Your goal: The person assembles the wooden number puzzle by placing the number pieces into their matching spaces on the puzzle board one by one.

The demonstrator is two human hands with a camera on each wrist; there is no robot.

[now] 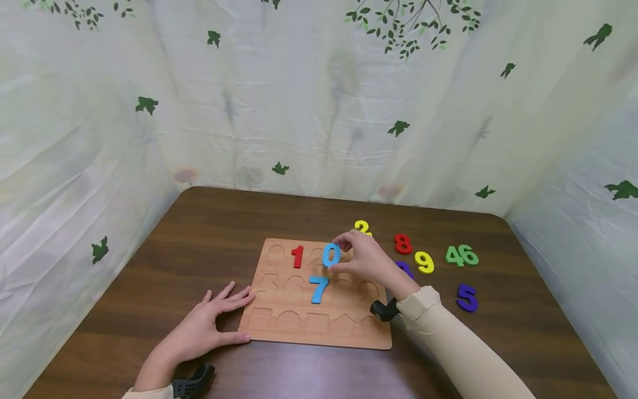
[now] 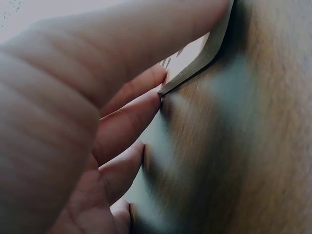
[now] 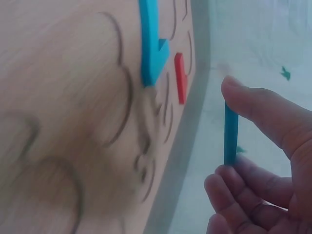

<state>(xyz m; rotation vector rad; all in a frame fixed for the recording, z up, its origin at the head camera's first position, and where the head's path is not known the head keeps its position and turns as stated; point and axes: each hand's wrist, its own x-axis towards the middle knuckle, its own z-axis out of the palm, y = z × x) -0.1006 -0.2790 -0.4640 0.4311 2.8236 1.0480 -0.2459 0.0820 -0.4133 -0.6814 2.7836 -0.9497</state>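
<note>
Between thumb and fingers my right hand [image 1: 366, 257] pinches a blue number 0 [image 1: 331, 255], held over the upper part of a wooden puzzle board [image 1: 319, 327]. The right wrist view shows the blue 0 [image 3: 231, 134] edge-on, apart from the board's face. A red number 1 [image 1: 297, 257] and a blue number 7 [image 1: 319, 289] sit on the board. With fingers spread, my left hand [image 1: 201, 327] touches the board's left edge; in the left wrist view its thumb and fingertips meet the board's edge [image 2: 195, 63].
Right of the board lie a yellow 2 [image 1: 361, 226], red 8 [image 1: 402, 244], yellow 9 [image 1: 424, 262], green 4 [image 1: 454, 256], green 6 [image 1: 468, 255] and purple 5 [image 1: 467, 298]. A purple number [image 1: 405, 269] is partly hidden by my right arm. A printed curtain [image 1: 299, 111] hangs behind the table.
</note>
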